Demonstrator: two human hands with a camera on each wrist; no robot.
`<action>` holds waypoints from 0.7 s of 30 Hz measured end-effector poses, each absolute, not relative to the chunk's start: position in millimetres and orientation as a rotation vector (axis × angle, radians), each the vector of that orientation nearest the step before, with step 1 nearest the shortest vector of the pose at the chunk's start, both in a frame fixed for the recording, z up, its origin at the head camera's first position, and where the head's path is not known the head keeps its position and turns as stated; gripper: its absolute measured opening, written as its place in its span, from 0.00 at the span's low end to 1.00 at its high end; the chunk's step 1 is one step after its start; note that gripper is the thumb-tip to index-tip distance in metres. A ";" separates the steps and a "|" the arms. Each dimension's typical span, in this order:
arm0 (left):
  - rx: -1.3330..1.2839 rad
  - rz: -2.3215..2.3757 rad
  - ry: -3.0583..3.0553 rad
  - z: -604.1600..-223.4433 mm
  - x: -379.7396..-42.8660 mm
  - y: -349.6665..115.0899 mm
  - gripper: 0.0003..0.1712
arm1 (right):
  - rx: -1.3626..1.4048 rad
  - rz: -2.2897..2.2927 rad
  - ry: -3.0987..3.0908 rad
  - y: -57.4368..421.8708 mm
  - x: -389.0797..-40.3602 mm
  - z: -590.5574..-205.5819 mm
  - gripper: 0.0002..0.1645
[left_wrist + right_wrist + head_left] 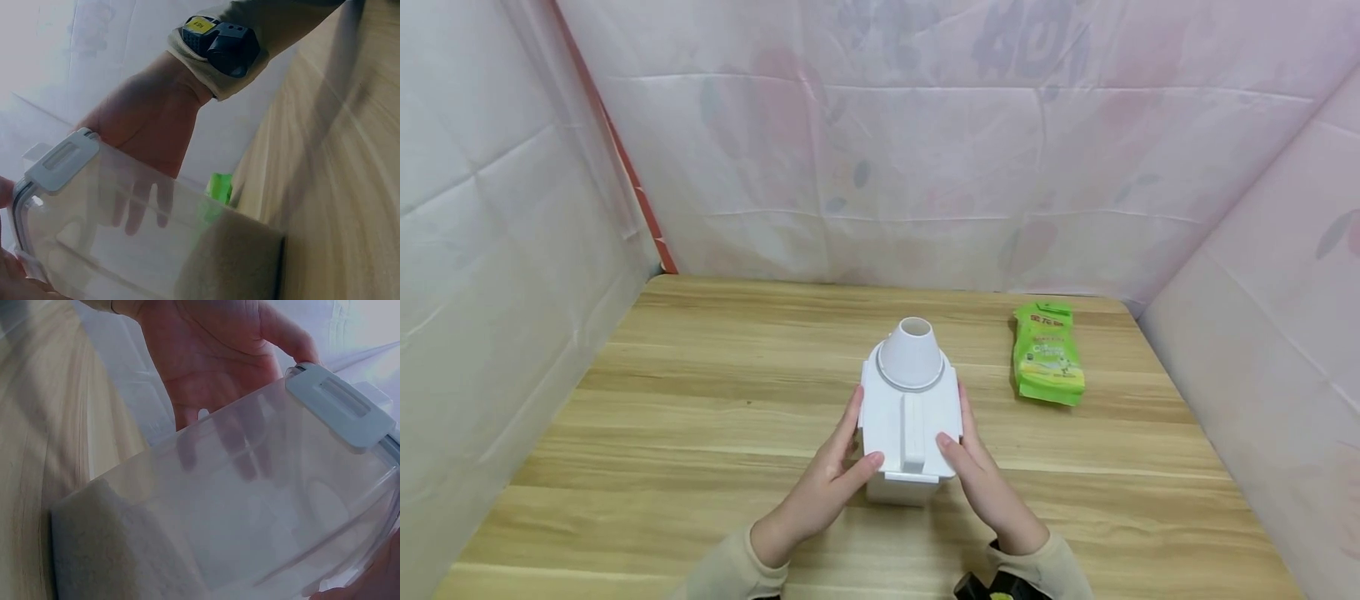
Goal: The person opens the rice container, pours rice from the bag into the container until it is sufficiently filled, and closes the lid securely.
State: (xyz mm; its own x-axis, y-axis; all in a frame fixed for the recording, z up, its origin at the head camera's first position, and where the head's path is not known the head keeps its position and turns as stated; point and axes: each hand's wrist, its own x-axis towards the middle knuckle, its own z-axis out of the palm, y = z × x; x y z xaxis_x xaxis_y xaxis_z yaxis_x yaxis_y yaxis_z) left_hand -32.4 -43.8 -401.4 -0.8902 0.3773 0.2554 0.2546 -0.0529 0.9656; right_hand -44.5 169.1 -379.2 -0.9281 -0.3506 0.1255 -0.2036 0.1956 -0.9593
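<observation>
A clear storage container with a white lid stands on the table in front of me. A white cone-shaped piece with an open top rises from the lid's far end, and a raised bar runs along its near half. My left hand holds the container's left side, thumb over the lid's edge. On the right side, my right hand holds it the same way. Pale grain lies in the bottom, sloped to one side. White latches clip the lid's sides.
A green printed packet lies at the table's back right. Around the wooden table hang pale patterned sheets at the back and both sides. A red strip runs down the back left corner.
</observation>
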 end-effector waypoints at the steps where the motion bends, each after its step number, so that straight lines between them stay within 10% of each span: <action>1: 0.710 2.100 2.092 -401.9 -32.8 -43.6 0.43 | -0.545 -1.837 2.332 169.5 -44.3 -379.0 0.40; 21: 0.768 1.923 2.245 -397.2 -36.0 -53.7 0.43 | -0.440 -1.778 2.433 167.2 -42.0 -378.1 0.43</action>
State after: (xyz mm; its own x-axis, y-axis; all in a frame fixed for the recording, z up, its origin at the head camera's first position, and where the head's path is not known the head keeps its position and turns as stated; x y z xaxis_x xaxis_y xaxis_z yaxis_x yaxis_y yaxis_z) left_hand -36.0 -53.7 -397.2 -0.8698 0.4242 0.2521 0.3142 0.0824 0.9458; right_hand -42.0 167.2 -378.1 -0.9537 -0.2866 0.0916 -0.1744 0.2783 -0.9445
